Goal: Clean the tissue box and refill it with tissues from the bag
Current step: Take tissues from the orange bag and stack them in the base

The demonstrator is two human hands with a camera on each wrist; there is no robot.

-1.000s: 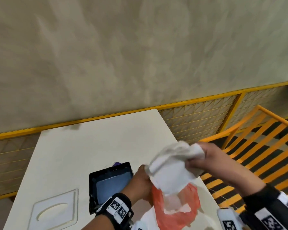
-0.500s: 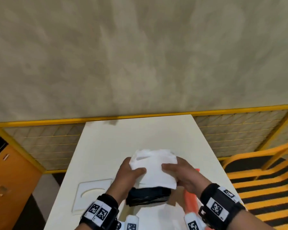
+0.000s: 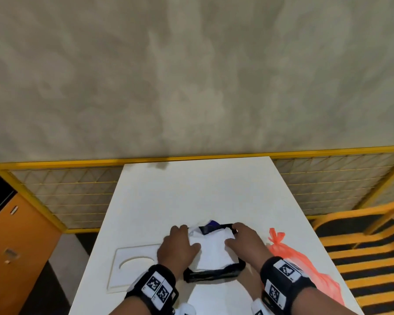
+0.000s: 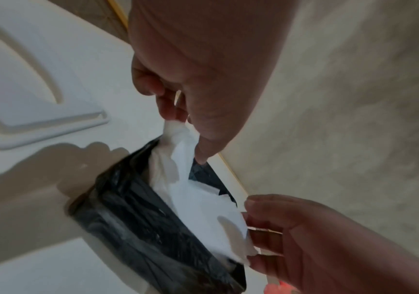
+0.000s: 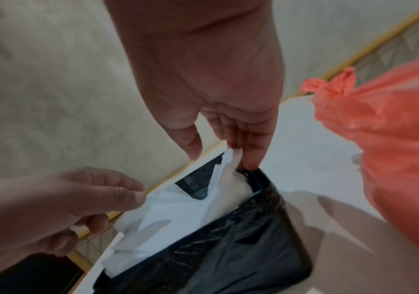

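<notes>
- Step: seating tissues (image 3: pixel 214 251) into black tissue box (image 3: pixel 214 272), near desk (image 3: pixel 191 192) edge at 6 o'clock; advice: press corners flat, keep stack square, far corner looks unfilled.
- Left hand (image 3: pixel 178 246) at 9 o'clock of box, palm down, fingers pinching tissue edge.
- Right hand (image 3: pixel 243 244) at 3 o'clock, fingers pinching tissue at rim.
- Orange bag (image 3: pixel 300 264) just right; lid (image 3: pixel 134 267) left.

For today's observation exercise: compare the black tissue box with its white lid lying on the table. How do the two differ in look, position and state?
The tissue box is black and deep; the lid is white and flat, with a curved slot. The box holds white tissues; the lid holds nothing. The left hand and right hand work at the box; the lid lies untouched to its left. Both rest on the white table.
</notes>
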